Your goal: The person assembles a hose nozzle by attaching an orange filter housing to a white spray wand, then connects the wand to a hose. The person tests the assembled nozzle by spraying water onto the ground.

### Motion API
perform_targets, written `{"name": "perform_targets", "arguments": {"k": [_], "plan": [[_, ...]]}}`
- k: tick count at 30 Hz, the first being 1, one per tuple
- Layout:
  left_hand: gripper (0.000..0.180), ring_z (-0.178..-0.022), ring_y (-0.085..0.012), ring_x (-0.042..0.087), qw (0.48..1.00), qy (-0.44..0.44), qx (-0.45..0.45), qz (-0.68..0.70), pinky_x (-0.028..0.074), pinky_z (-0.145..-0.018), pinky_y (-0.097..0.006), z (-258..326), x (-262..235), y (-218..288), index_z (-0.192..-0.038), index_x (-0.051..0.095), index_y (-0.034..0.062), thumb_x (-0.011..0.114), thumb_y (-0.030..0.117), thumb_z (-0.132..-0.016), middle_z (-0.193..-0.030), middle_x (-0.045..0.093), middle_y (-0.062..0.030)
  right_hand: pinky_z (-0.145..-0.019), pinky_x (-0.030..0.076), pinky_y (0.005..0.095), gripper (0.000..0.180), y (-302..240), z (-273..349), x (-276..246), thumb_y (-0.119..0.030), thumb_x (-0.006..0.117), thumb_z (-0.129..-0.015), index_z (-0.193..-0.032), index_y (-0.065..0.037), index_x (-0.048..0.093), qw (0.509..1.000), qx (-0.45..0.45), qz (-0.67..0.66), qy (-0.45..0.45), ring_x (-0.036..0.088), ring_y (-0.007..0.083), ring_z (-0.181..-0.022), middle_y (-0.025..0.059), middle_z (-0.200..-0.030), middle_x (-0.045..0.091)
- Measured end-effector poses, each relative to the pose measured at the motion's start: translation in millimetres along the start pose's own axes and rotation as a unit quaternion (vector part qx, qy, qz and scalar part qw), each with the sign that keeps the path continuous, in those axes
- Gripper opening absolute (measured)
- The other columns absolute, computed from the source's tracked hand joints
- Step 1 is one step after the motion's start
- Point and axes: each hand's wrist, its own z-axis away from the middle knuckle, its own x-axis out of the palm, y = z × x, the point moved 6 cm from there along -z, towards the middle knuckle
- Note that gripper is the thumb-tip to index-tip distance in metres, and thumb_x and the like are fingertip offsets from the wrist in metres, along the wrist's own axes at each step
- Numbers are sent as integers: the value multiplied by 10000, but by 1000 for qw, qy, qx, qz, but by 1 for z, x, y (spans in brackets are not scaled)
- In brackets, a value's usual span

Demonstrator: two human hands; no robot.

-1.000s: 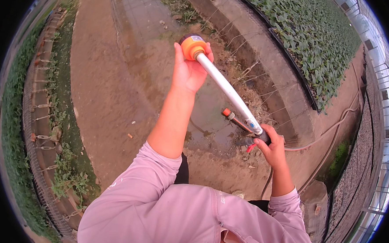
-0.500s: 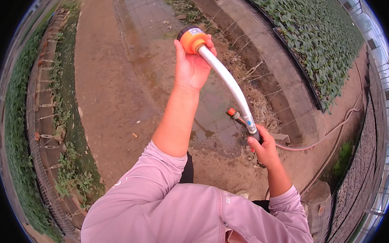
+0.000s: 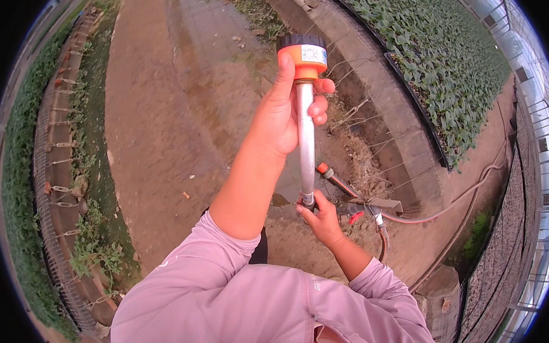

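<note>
I hold a watering wand, a silvery metal tube with an orange and black spray head at its upper end. My left hand grips the tube just below the orange head, arm stretched forward. Lower down, my right hand closes on the wand's bottom end, where it joins dark fittings. The wand stands almost vertical in the picture. Both arms wear pale pink long sleeves.
A hose with an orange connector and a red valve lever lies on the wet dirt path. A raised bed of green plants runs at the right, a low planted border at the left.
The wand has swung from a slant to nearly upright. My right hand moved left and closer in, and my left hand with the orange head shifted slightly right.
</note>
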Motion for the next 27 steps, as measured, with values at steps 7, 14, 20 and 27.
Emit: {"name": "perform_targets", "arguments": {"k": [7, 14, 20, 27], "plan": [[531, -476, -71, 423, 995, -72, -15, -67, 352, -449, -219, 18, 28, 8, -1026, 453, 65, 566, 540, -817, -705, 498, -35, -795, 469, 316, 470, -23, -28, 16, -157, 727, -743, -1151, -48, 521, 992, -56, 50, -99, 569, 198, -918, 100, -1016, 581], [468, -484, -39, 375, 981, -89, -31, -171, 317, -434, -201, 35, 45, 7, -1110, 438, 53, 696, 287, -797, -754, 482, -4, -931, 414, 405, 777, -153, -73, -121, -358, 714, -724, -1366, -116, 351, 977, -184, 22, -109, 397, 240, -1237, 96, -1376, 355], [627, -766, -106, 533, 926, -137, -20, -350, 450, -518, -224, 33, 43, -22, -1255, 355, 64, 708, 160, -745, -987, 539, -29, -912, 428, 389, 694, -274, -71, -132, -255, 711, -704, -1323, -120, 429, 868, -375, 231, -230, 462, 262, -1186, 108, -1372, 388], [662, -900, -230, 617, 767, -50, 95, -633, 482, -758, -327, 32, 45, -17, -1274, 374, 55, 725, 110, -716, -1018, 609, -101, -748, 499, 295, 553, -265, -75, -123, -210, 717, -716, -1211, -64, 519, 871, -291, 300, -258, 559, 225, -1038, 114, -1199, 531]]}}
